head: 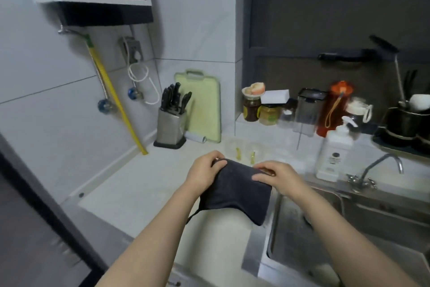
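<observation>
Dark cloth (pixel 235 190) hangs over the counter (pixel 139 193) just beside the sink (pixel 302 228), its far edge pinched by left hand (pixel 204 174) and right hand (pixel 277 178). Apparently an early stage: cloth gripped, not yet laid down or used. Behind: knife block (pixel 169 126).

White counter (pixel 139 193) bears a knife block (pixel 171 127), cutting board (pixel 206 110) and soap bottle (pixel 332 156).

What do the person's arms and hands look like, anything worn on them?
Both arms are bare as far as the picture shows: no sleeve on the left arm or right arm. The left hand and right hand have no gloves, and no watch or bracelet shows at the wrists. Rings are too blurred to tell.
</observation>
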`<state>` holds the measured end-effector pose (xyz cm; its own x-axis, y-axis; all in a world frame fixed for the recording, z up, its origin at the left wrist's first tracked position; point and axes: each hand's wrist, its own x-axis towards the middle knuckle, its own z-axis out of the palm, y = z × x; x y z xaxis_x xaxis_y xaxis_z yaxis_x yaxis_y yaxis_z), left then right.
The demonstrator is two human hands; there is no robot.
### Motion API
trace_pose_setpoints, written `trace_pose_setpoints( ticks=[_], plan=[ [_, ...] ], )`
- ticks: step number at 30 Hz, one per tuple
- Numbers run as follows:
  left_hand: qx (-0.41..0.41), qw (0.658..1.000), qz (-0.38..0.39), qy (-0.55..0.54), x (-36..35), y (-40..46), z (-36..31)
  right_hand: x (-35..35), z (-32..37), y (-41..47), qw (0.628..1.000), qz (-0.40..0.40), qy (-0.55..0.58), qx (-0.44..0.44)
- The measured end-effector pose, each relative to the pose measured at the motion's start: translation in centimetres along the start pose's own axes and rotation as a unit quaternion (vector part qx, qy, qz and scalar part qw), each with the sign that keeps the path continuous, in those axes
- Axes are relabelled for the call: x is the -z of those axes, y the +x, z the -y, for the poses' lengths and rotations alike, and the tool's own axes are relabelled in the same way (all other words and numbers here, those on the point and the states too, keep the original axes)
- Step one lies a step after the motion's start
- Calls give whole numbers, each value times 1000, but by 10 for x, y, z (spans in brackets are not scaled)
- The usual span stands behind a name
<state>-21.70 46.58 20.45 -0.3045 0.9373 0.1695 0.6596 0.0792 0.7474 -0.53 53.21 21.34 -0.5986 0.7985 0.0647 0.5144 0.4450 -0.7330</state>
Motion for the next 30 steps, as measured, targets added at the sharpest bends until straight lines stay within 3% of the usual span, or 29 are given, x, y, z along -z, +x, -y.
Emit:
trace_pose_setpoints(
  ticks=[5, 13, 30],
  plan=[
    [10, 999, -5, 46, 48, -27, 64, -83, 30, 20, 998, 25, -51, 1],
    [34, 999, -16, 17, 108, -60, 143, -178, 66, 39, 1000, 5, 1, -16],
    [235, 967, 11, 99, 151, -28, 288, -315, 69, 149, 990, 140, -5, 15]
  ],
)
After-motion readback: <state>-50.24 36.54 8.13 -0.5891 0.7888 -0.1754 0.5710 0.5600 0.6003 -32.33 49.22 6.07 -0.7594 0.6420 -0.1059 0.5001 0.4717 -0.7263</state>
